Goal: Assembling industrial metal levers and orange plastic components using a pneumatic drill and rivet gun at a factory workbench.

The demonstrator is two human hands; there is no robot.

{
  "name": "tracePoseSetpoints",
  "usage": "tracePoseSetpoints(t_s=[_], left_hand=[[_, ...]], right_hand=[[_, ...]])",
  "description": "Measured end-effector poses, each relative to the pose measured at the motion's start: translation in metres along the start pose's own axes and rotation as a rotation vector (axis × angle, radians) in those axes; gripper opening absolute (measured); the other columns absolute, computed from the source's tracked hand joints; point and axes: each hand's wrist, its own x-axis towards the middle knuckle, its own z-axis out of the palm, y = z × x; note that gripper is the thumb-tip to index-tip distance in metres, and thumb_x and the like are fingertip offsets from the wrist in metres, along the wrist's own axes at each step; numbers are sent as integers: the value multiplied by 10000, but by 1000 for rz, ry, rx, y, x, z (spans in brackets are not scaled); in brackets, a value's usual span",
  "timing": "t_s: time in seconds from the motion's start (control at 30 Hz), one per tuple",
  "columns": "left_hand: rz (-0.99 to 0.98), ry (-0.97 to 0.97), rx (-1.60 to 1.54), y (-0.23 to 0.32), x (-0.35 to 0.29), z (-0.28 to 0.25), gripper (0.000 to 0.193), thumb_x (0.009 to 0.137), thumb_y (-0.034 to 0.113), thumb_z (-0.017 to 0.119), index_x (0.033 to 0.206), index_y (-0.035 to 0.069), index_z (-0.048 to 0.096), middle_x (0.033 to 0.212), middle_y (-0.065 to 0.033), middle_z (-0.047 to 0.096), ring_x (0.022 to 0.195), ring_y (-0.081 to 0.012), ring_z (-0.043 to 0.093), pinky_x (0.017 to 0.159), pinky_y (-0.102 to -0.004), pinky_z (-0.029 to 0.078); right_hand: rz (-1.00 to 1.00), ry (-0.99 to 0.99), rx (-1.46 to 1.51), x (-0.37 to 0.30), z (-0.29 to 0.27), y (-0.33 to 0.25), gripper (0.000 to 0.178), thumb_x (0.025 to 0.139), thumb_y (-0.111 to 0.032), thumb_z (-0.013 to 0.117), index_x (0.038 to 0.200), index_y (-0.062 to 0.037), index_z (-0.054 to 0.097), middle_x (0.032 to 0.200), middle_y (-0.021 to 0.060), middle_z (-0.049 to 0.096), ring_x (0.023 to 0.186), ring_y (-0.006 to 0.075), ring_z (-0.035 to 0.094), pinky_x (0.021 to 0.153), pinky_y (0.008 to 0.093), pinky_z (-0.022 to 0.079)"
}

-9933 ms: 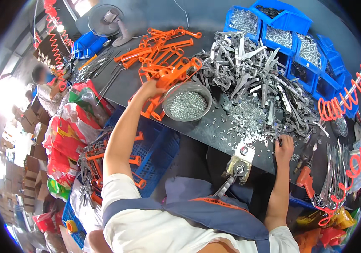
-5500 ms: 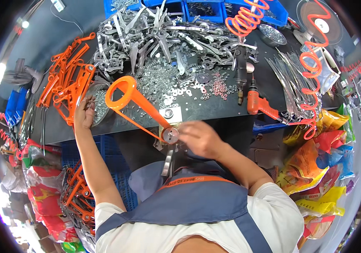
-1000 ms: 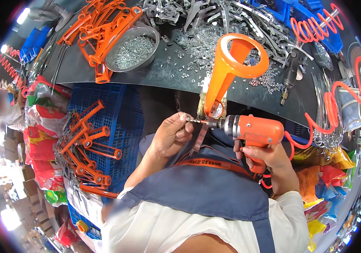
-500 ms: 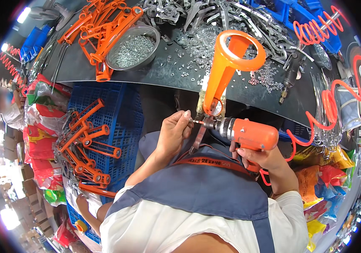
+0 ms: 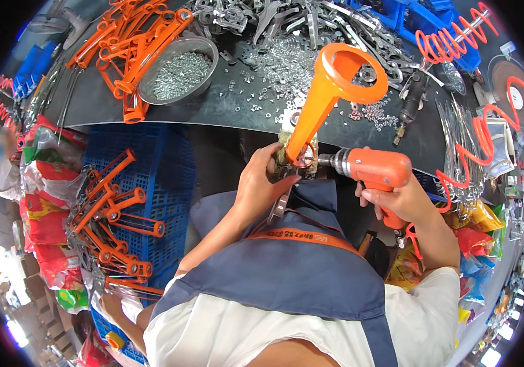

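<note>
Seen from my head camera, I work at a dark bench [image 5: 231,105], my right hand [image 5: 390,200] closed around the handle of an orange-red power driver [image 5: 379,167], its tip at the narrow end of an orange frame [image 5: 317,119]. The frame leans at the bench's front edge, wide ring uppermost. My left hand [image 5: 261,188] is just left of that narrow end, thumb and forefinger parted (whether they press on anything, I cannot tell). Left of the frame sits a metal bowl [image 5: 198,45] of small fasteners, with a heap of similar orange parts [image 5: 146,52] farther left. Behind the frame spread grey metal levers [image 5: 274,23]; to its right lies a dark air tool [image 5: 413,101].
</note>
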Motion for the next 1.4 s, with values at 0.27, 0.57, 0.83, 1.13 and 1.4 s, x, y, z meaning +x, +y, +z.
tracePoseSetpoints(t_s=[0.27,0.57,0.83,1.13,1.4], left_hand=[[186,9,192,-1,20,16,623,602,177,834,1147,54,557,839,-104,512,752,-293,560,645,-382,468],[162,52,138,-3,22,22,572,589,175,840,1080,41,579,841,-106,526,766,-298,567,660,-385,476],[147,359,19,-7,36,-52,491,712,131,770,1152,15,588,774,-6,484,659,-82,435,566,-229,409],[467,-5,-88,29,74,-72,671,907,503,496,1340,-6,438,1340,-216,476,1289,-333,408,1084,-453,272],[241,-221,-738,-12,42,28,693,894,567,497,1249,-22,420,1030,-124,571,784,-154,562,666,-286,467]], right_hand=[[148,-207,-422,28,5,-55,391,806,-74,640,1179,0,549,703,51,597,507,111,563,467,270,490],[232,-419,-793,62,16,-93,288,782,-105,633,1031,5,537,722,55,595,514,138,567,468,281,477],[-23,116,-307,-37,-53,-65,466,741,-96,704,1181,-44,558,825,29,635,648,97,603,464,225,475],[160,805,-1323,11,-189,100,211,718,22,585,928,37,580,861,261,630,808,462,597,758,501,488],[-573,671,-856,20,-41,80,239,756,-31,602,986,32,582,1052,191,604,981,365,564,888,432,450]])
